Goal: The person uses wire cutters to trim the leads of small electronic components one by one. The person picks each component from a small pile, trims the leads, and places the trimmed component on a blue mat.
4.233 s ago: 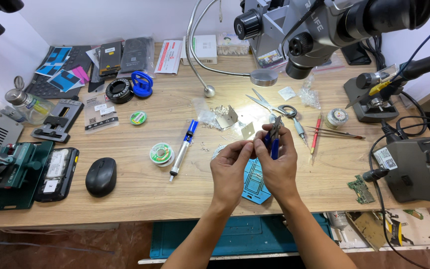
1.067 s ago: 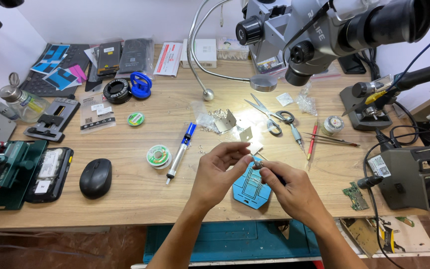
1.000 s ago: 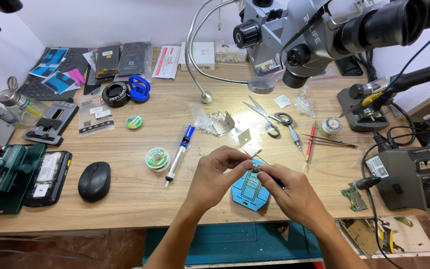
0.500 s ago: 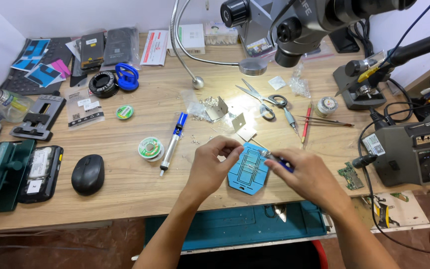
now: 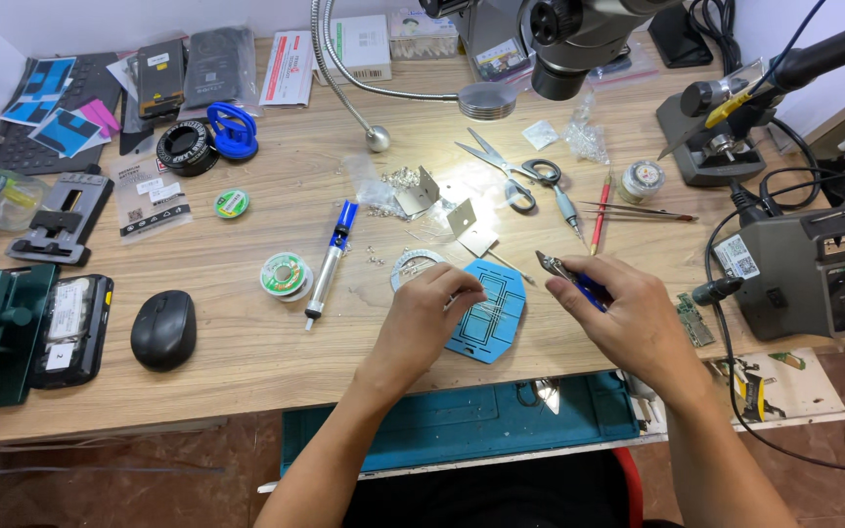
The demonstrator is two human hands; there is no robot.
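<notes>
We pinch a thin wire (image 5: pixel 476 306) with the left hand (image 5: pixel 422 318), fingertips closed on it over the blue octagonal pad (image 5: pixel 489 311), which lies flat on the workbench (image 5: pixel 246 352) at the near edge. At 3 o'clock of the pad, our right hand (image 5: pixel 628 318) grips blue-handled pliers (image 5: pixel 567 277), tips pointing to 10 o'clock. Risk: the fine wire may slip or kink under uneven pinch. Loose metal bits (image 5: pixel 398 181) at 12 o'clock may scatter if brushed.

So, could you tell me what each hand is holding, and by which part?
The right hand holds small blue-handled pliers by the handles, tips pointing free. The left hand pinches the edge of the blue plate on the bench.
</notes>
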